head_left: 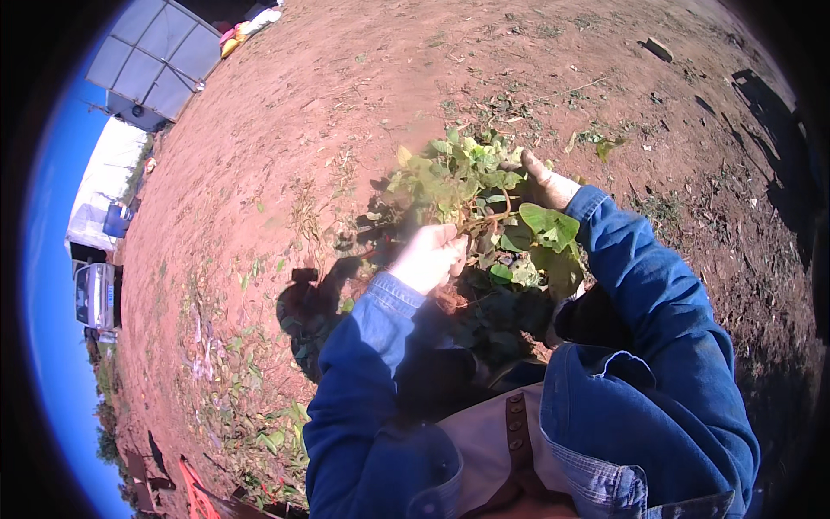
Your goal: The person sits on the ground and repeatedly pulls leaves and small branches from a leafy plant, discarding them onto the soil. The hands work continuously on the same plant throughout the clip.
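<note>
Before me is a bunch of leafy green plants point(480, 162) with brownish stems, some leaves yellowing. My left hand point(433, 258) has its fingers closed on the stems at the bunch's lower left. At the upper right side of the bunch is my right hand point(546, 183), its thumb raised and its other fingers hidden behind leaves; whether it grips them cannot be told. A large green leaf point(550, 226) hangs just below the right wrist. More foliage lies in shadow beneath the hands, close to my body.
Reddish bare soil point(363, 84) with scattered leaves surrounds me. Cut leaves and stalks point(240, 376) lie at lower left, near an orange-red object point(194, 490). A block point(659, 49) rests at upper right. Far left are a parked vehicle point(97, 295), a blue barrel point(117, 219) and sacks point(243, 32).
</note>
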A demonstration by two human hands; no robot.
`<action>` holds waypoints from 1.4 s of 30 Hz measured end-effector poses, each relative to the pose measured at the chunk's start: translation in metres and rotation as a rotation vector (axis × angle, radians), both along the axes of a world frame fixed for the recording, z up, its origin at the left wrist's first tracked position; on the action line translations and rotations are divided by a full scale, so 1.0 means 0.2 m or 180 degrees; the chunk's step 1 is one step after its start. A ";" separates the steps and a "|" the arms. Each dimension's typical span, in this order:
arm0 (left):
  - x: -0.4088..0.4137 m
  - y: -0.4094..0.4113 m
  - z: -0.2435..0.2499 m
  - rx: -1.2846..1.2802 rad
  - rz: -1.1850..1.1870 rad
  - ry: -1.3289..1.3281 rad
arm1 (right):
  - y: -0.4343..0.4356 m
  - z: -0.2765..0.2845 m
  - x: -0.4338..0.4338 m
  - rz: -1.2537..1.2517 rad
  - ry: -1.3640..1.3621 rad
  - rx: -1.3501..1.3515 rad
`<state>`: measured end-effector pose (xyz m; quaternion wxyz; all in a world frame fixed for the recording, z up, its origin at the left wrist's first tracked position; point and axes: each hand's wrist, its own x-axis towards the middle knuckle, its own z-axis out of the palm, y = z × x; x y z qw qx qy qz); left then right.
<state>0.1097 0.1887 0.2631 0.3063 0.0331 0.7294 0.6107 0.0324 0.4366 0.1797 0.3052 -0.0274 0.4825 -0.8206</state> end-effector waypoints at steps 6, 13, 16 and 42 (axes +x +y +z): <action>-0.04 -0.08 0.01 -0.0601 -0.0408 0.0388 | -0.16 0.39 0.24 0.2295 0.1813 0.3378; -0.03 -0.11 -0.11 -0.1672 -0.1016 0.1143 | 0.04 0.09 0.05 0.0715 0.2928 0.5092; -0.04 0.00 -0.09 -0.2160 -0.1002 0.1402 | 0.17 -0.04 -0.09 0.0860 0.2262 0.6566; -0.14 -0.60 -0.05 -0.3212 -0.0403 0.2165 | 0.29 -0.13 -0.23 0.1826 0.1032 0.6250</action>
